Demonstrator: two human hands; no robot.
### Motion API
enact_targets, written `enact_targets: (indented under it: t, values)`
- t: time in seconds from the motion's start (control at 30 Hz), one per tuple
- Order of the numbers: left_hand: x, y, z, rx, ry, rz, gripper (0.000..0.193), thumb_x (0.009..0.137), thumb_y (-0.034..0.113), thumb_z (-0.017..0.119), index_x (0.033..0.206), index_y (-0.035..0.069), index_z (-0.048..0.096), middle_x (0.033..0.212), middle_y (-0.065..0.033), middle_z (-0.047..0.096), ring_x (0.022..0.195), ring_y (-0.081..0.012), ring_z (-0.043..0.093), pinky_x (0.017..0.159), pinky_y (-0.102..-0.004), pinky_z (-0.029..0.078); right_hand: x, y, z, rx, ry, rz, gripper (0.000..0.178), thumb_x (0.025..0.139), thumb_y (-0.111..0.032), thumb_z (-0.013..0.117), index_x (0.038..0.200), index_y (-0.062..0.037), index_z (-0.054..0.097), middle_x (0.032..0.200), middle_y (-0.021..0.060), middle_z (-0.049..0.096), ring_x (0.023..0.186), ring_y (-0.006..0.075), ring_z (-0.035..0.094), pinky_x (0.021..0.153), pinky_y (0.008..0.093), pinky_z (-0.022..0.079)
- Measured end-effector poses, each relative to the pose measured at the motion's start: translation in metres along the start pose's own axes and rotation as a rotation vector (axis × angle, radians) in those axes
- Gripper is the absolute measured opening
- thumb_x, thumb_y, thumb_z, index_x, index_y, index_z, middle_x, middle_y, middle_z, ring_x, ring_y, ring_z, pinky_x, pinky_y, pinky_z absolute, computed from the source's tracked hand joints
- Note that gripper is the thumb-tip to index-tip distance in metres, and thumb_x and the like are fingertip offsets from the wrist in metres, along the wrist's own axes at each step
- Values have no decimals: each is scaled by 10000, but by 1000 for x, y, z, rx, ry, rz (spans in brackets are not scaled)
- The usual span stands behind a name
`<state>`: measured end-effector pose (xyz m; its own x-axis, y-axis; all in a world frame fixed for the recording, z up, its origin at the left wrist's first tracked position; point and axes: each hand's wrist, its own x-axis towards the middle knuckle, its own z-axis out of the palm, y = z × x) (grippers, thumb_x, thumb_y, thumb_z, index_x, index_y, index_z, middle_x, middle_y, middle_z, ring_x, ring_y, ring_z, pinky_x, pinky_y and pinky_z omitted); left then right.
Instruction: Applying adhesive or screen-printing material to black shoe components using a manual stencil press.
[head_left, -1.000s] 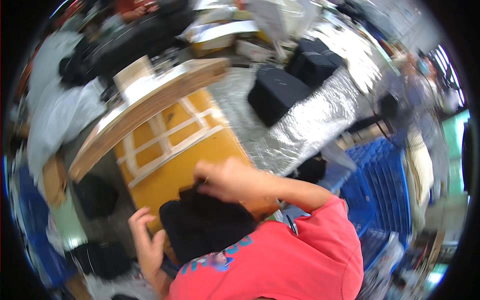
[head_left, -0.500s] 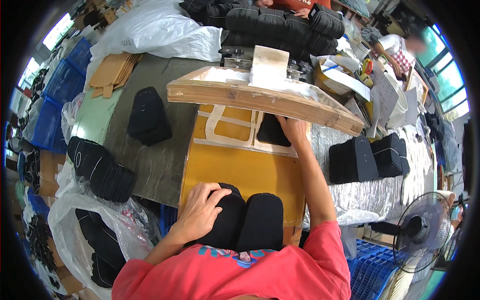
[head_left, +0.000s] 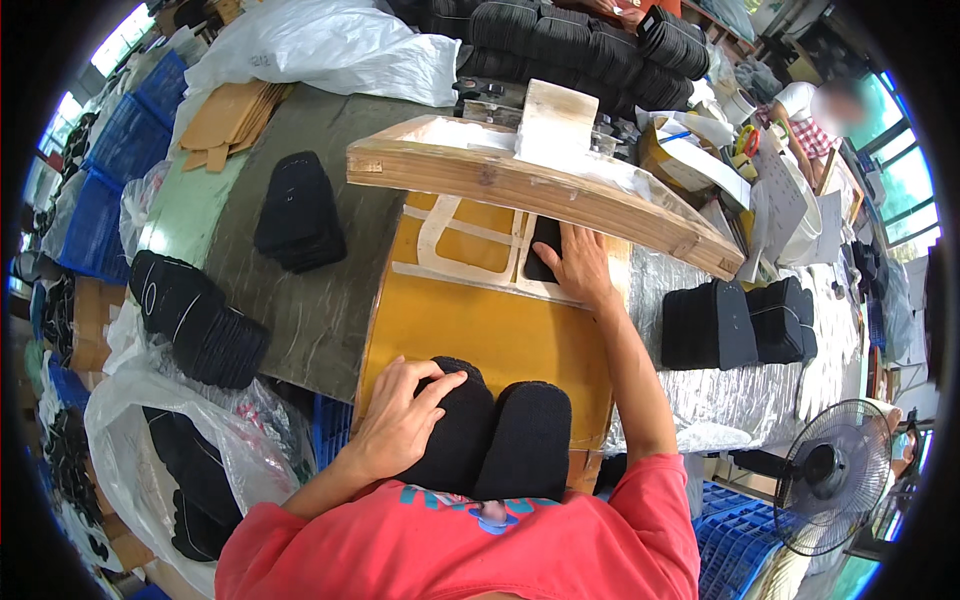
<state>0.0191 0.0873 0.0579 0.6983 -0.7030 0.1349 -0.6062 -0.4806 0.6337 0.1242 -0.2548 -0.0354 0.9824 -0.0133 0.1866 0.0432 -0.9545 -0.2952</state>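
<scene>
Two stacks of black insoles lie against my front, a left stack (head_left: 455,425) and a right stack (head_left: 527,440). My left hand (head_left: 405,415) bends over the left stack, its fingertips drawn together at the top insole's edge. Farther off, my right hand (head_left: 580,262) lies flat with fingers spread, pressing on a black insole (head_left: 541,248) and partly covering it. That insole sits in the right opening of a pale template frame (head_left: 432,252) on a yellow board (head_left: 480,325). Above it, a tilted wood-edged screen frame (head_left: 540,195) hides the template's far part.
More black insole stacks stand left (head_left: 298,215) and right (head_left: 705,325) on the table. An open plastic bag (head_left: 115,430) holds insoles at lower left. A fan (head_left: 825,470) stands at lower right. Two people are at the far side, near a large insole pile (head_left: 560,45).
My right hand has flattened out and spread its fingers over the insole in the template. My left hand stays at the left stack. The view has shifted slightly.
</scene>
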Motion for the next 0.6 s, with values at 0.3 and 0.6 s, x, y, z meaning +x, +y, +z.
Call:
enact_targets:
  t: [0.3,0.6]
  values:
    - [19,7,1,106,-49,52,380,762,26,671,1124,74,569,1109,-155,491,1043,-362,490,931,-464,365,7,-6,4,74,111,119,438,880,-311,519,1181,-4,600,1165,244,637,1078,432,585,964,585,392]
    - [8,5,13,70,17,220,217,716,-40,573,909,51,532,1001,-131,535,1001,-326,506,924,-449,356,5,12,13,91,235,-188,913,709,-654,671,1370,-48,500,1487,184,418,1424,351,308,1165,529,185]
